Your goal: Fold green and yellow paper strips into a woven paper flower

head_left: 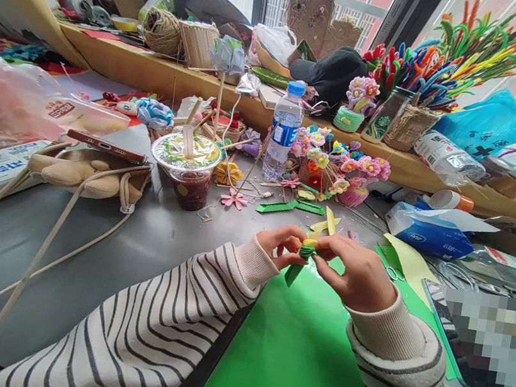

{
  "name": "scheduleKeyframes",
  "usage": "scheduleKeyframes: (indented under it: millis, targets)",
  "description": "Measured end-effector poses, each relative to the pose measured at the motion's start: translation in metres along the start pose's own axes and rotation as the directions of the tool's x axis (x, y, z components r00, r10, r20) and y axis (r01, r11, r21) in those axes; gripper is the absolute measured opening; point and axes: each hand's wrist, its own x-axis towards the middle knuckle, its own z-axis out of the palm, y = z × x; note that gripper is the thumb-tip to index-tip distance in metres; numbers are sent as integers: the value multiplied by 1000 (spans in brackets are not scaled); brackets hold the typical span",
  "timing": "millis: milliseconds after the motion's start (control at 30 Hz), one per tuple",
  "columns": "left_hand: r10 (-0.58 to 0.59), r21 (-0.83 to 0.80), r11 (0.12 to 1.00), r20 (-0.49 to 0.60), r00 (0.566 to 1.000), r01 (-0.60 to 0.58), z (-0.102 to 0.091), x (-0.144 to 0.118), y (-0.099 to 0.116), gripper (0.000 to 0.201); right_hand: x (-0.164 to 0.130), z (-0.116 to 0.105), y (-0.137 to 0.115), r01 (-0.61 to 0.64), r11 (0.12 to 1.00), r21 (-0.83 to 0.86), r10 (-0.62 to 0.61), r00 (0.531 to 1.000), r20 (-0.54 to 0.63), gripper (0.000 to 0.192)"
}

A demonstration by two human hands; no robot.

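Observation:
Between both hands is a small folded paper piece (307,250), yellow at the top and layered green below, with a green strip (293,275) hanging from it. My left hand (284,244) pinches its left side between thumb and fingers. From the right, my right hand (352,269) grips the piece with thumb and forefinger. Both hands hover over a glossy green sheet (291,360). Just beyond them lie yellow paper strips (330,221) and folded green strips (276,207). A pink paper flower (234,199) rests farther left.
A lidded drink cup (187,176) and water bottle (283,132) stand behind the hands. Left are a bag with straps (81,173) and a phone (106,146). At right are a tissue pack (429,231), scissors (394,273) and a tablet-like device (442,324). Pipe-cleaner flowers (335,163) crowd the back.

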Motion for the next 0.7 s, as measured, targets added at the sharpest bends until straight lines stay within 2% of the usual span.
scheduleKeyframes:
  millis: [167,400,567,700]
  targets:
    - [-19,-30,999,-34,999,18,0,1,1,23,-1,6,-3,10,994,-105,-20,996,-91,7]
    - [-42,-149,988,-76,996,30,-2,2,0,26,-1,18,-11,-44,987,-157,11,980,-200,9]
    - [-26,-157,988,-69,997,15,-4,3,2,24,0,18,-12,-26,991,-128,0,980,-201,13]
    - [-31,-171,985,-86,996,16,-3,3,3,25,-1,20,-12,-4,988,-156,-35,968,-249,14]
